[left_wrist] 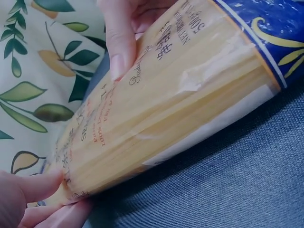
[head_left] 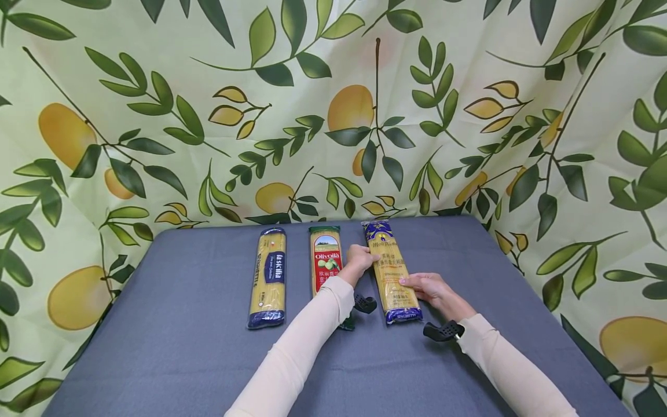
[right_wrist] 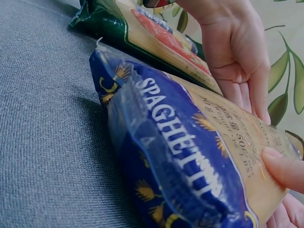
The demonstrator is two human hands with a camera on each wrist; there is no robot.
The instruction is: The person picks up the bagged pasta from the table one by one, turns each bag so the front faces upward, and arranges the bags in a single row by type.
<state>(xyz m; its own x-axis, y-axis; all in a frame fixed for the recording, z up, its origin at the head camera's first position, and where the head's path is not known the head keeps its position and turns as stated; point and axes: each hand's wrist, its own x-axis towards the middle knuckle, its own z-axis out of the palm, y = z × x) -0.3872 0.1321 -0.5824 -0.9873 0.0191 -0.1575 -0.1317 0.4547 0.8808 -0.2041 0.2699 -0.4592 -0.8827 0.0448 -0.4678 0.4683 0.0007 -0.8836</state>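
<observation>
A spaghetti pack [head_left: 392,269] with dark blue ends lies slightly aslant at the right of the row. My left hand [head_left: 361,260] pinches its left edge near the middle, thumb on top and fingers at the underside, as the left wrist view shows. On the opposite edge, lower down, my right hand [head_left: 435,291] grips the pack with its thumb [right_wrist: 283,167] on the printed face. Just left of it lies a green-ended pasta pack with a red label [head_left: 325,260], partly hidden by my left forearm. The blue "SPAGHETTI" end [right_wrist: 166,142] faces the right wrist camera.
Farther left, another spaghetti pack with a dark blue label [head_left: 268,278] lies lengthwise on the grey-blue tablecloth [head_left: 172,324]. A leaf-and-fruit patterned curtain [head_left: 292,133] hangs behind the table and along its sides. Black bands [head_left: 443,331] sit on both wrists.
</observation>
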